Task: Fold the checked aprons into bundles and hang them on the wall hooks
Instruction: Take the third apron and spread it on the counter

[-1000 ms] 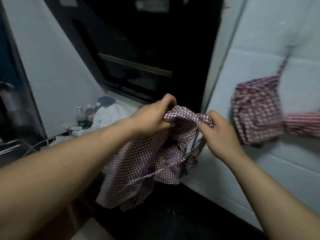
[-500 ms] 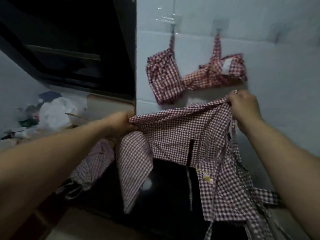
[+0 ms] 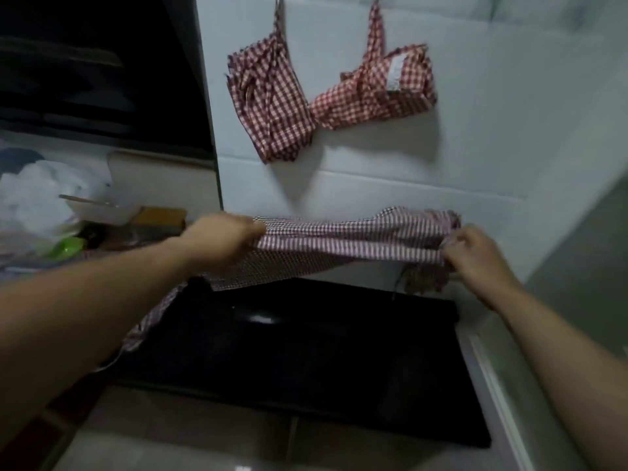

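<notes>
A maroon-and-white checked apron (image 3: 343,243) is stretched level between my hands above the black cooktop (image 3: 306,362). My left hand (image 3: 221,241) grips its left end, and my right hand (image 3: 475,253) grips its bunched right end. Part of the cloth trails down under my left forearm. On the white tiled wall above, two folded checked apron bundles hang from hooks: one bundle (image 3: 272,100) on the left, the other bundle (image 3: 377,93) to its right with a white label showing.
A dark window (image 3: 102,69) fills the upper left. On the counter at left lie a white plastic bag (image 3: 40,195), a bowl with a utensil (image 3: 102,209), a green item (image 3: 64,248) and a brown box (image 3: 159,215). A grey counter edge (image 3: 503,385) runs along the right.
The apron went from a crumpled bunch to hanging spread between my hands, and is now pulled into a flat, narrow horizontal band. The view swung right toward the wall hooks.
</notes>
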